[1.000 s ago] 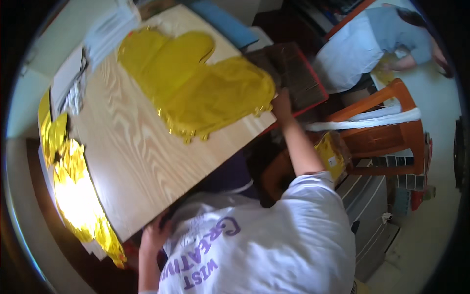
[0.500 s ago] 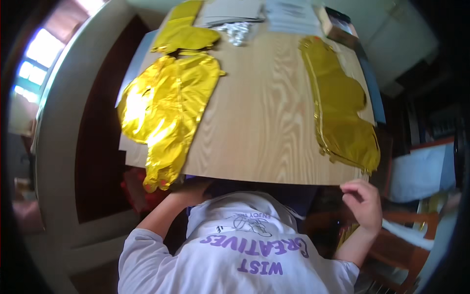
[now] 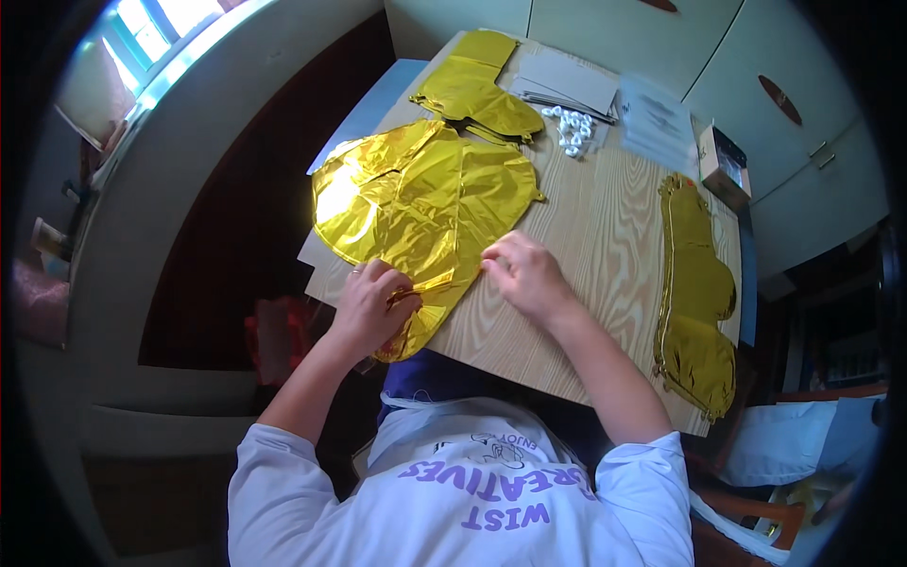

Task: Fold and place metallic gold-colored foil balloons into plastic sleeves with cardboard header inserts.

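Observation:
A flat gold foil balloon (image 3: 425, 198) lies on the left part of the wooden table (image 3: 586, 265), its lower end hanging over the near edge. My left hand (image 3: 370, 307) pinches that lower end by its narrow tail. On the balloon's right edge my right hand (image 3: 524, 274) presses down with its fingers together. A second gold foil balloon (image 3: 697, 302) lies along the table's right side, away from both hands. A third, smaller gold piece (image 3: 477, 90) rests at the far left corner.
Grey card sheets (image 3: 567, 80), a heap of small white pieces (image 3: 573, 130), a clear packet (image 3: 657, 118) and a small box (image 3: 723, 165) lie at the table's far end. White cupboards (image 3: 794, 113) stand behind. An orange chair (image 3: 803, 491) is at the lower right.
The view has swung round. Both hands came up from the table's near edge onto the left gold balloon: the left took hold of its tail, the right settled on its right edge.

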